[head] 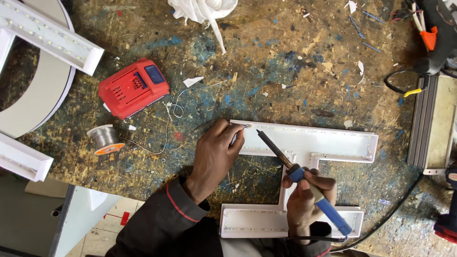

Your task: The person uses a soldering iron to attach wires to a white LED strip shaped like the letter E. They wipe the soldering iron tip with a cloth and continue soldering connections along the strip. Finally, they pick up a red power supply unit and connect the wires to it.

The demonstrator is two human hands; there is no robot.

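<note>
Two hands worked over a paint-spattered desk (pixel 295 71) that filled nearly the whole view. Largest upon it was a white channel letter (pixel 333 143), an I-shaped tray with rows of small lights along its inner walls, lying flat at the near edge of the desk. A round white sign piece (pixel 43 102) and two white light bars (pixel 50 35) sat at the far left. A ribbed grey metal box (pixel 435 123) lay along the right edge, with black cables beside it. A red battery pack (pixel 134 88) rested left of centre, well apart from the letter, and a white cloth (pixel 202 9) lay bunched at the top edge.

The left hand (pixel 214 154), in a dark sleeve with red piping, was curled closed at the upper left corner of the letter, its fingertips pinching a thin solder wire (pixel 245 126) against the rim. The right hand (pixel 304 200) was closed around the blue handle of a soldering iron (pixel 285 159), held tilted, its dark tip pointing up and left, close to the pinched wire end but not clearly touching it.

A small spool of solder (pixel 105 139) with an orange rim stood below the battery pack, a fine wire trailing from it toward the left hand. Paper scraps dotted the desk.
</note>
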